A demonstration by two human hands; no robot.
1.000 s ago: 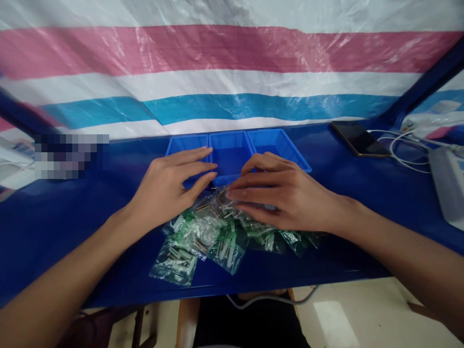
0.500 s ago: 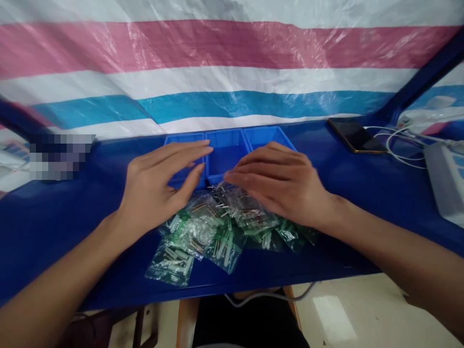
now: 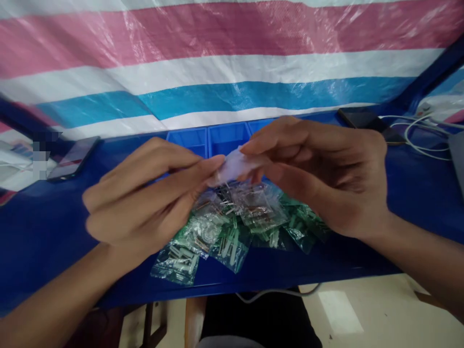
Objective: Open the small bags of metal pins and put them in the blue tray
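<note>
Between my two hands a small translucent plastic bag (image 3: pixel 235 166) is stretched, blurred by motion. My left hand (image 3: pixel 145 193) pinches its left end between thumb and fingers. On the other end, my right hand (image 3: pixel 326 174) grips with thumb and forefinger, the other fingers curled. Below lies a heap of small zip bags; one at the front left (image 3: pixel 176 261) and a green-tinted bag (image 3: pixel 231 244) show white plugs and metal screws inside. Loose screws (image 3: pixel 225 193) lie at the heap's back, under the held bag. Whether the held bag contains anything, I cannot tell.
Blue bins (image 3: pixel 228 137) stand in a row behind the heap, partly hidden by my hands. One phone (image 3: pixel 74 157) lies at the left, another phone (image 3: pixel 362 118) at the back right beside white cables (image 3: pixel 409 137). A striped sheet (image 3: pixel 232 67) hangs behind the blue table (image 3: pixel 47 232).
Both hands have risen from the heap and come together, the right turning palm inward. A translucent bag is now held between them. The view has shifted slightly.
</note>
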